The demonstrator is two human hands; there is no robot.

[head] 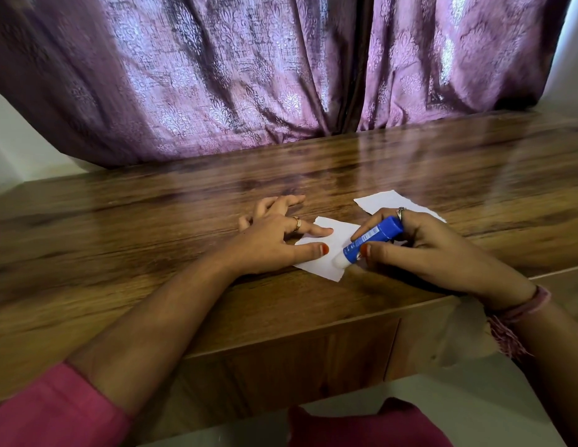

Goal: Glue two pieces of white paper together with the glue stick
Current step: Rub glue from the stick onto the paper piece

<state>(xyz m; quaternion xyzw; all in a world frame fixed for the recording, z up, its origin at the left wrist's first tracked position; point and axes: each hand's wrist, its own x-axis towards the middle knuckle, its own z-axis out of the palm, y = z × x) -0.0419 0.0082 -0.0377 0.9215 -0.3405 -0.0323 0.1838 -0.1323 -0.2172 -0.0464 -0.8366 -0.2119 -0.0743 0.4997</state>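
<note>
A small white paper (pixel 337 237) lies on the wooden table (pixel 152 240) near its front edge. My left hand (pixel 274 237) presses it flat with thumb and index finger spread on its left side. My right hand (pixel 426 250) grips a blue glue stick (pixel 373 237), tilted down to the left, its white glue tip touching the paper's lower right part. A second white paper (pixel 382 201) lies farther back on the right, partly hidden by my right hand.
A purple patterned curtain (pixel 248 75) hangs right behind the table's back edge. The table's front edge (pixel 313 330) runs just under my forearms. Something pale and blurred (pixel 461 333) hangs below my right wrist.
</note>
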